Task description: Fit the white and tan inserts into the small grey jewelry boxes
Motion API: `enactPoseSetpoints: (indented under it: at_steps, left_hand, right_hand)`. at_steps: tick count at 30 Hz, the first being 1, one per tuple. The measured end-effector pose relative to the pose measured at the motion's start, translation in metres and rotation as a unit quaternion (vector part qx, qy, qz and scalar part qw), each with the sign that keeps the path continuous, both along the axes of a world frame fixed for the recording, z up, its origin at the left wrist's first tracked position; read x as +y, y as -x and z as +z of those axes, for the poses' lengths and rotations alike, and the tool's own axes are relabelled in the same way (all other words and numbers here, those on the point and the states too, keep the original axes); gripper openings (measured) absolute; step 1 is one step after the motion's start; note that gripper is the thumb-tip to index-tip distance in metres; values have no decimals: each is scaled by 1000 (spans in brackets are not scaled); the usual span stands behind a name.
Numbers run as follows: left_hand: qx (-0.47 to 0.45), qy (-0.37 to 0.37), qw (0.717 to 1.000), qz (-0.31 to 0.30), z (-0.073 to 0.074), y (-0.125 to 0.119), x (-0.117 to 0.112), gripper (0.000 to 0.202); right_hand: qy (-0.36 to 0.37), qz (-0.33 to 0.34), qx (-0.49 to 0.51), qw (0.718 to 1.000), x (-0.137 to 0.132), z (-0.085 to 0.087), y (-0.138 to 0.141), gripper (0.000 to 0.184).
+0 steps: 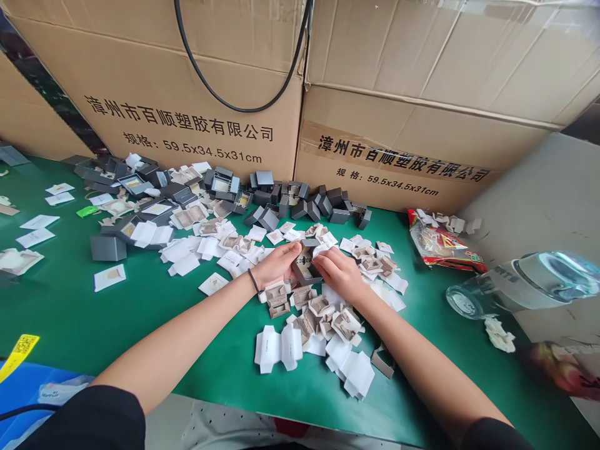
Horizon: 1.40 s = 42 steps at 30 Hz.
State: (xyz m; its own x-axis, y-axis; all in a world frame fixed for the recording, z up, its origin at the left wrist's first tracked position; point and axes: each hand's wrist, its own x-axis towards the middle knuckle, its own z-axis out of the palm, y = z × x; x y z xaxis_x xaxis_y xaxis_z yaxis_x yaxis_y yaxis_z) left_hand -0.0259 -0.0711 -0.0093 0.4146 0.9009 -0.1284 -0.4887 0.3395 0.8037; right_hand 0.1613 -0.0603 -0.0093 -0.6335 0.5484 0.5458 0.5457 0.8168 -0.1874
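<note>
Over the middle of the green table, my left hand (279, 264) is closed around the left side of a small dark grey open box (304, 273). Its inside faces up and looks partly hollow. My right hand (338, 270) has its fingers curled in at the box's right edge, and a bit of white shows by its fingertips. What those fingertips press on inside is partly hidden. Around and below both hands lie folded white-and-grey card inserts (321, 306), loosely heaped. One white folded card (279, 348) lies nearest the front edge.
Dark grey boxes (269, 219) are piled along the back, against large cardboard cartons (210, 75). A black cable (225, 103) hangs before them. At right are a red snack bag (443, 244), a clear bottle (520, 284) lying tilted and a crumpled tissue (500, 334). White cards (110, 277) lie scattered left.
</note>
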Motion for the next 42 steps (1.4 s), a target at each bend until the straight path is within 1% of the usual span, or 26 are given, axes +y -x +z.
enactPoseSetpoints:
  at_steps: [4,8,11,17,22,26,32,35,39,42]
  left_hand:
    - [16,-25,999,-19,-1,-1,-1,33]
    - [33,-51,997,-41,3,1,-2,36]
    - [33,-64,995,-64,6,3,-2,41]
    - [38,-44,996,-70,7,4,-1,45]
    - [53,-51,995,-74,7,5,-1,46]
    - [66,-53,994,-68,6,4,-1,48]
    - [82,-56,993,-58,5,4,-1,49]
    - [78,-55,994,-56,4,3,0,49]
    - [67,-58,995,-42,4,2,0,46]
    - [90,-72,993,-19,5,0,-2,47]
  right_hand:
    - [36,14,14,999,-1,3,2,27]
    - [57,36,24,997,-3,9,6,27]
    - [45,42,13,998,-6,10,8,27]
    - [15,-3,24,1000,-8,8,10,21]
    - [-1,13,32,999,-8,8,11,23]
    - [-11,32,5,999,-6,10,11,24]
    - [-24,7,-21,999,-7,9,13,24]
    - [-22,11,-34,999,-7,9,12,22]
    - [-4,38,-48,998,-6,10,9,34]
    - [21,62,-35,997,-6,9,8,42]
